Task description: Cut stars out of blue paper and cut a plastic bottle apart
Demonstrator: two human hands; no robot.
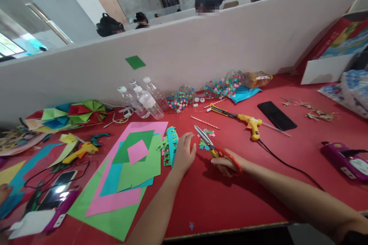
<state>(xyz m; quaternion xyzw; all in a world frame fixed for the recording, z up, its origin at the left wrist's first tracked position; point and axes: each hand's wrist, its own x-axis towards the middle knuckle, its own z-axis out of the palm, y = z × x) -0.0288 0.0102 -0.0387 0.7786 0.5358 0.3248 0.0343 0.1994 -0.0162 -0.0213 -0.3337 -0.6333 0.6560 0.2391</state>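
My right hand [225,164] grips a pair of scissors [204,137] with red and yellow handles, the blades pointing up and to the left over the table. A small heap of paper stars [204,144] lies beneath and beside the blades. My left hand [185,149] rests on the table to the left of the scissors, its thumb apart from the fingers and nothing seen in it. Right beside it are a blue paper strip [172,141] and a green strip [166,157], both with star-shaped holes. Coloured sheets [152,172] lie in a stack further left.
Clear plastic bottles [149,101] and star-covered clusters [181,97] stand along the white partition [178,53]. A yellow glue gun [253,125], a black phone [276,115] and a purple power strip [345,160] lie to the right. Another person's hand [4,193] shows at far left.
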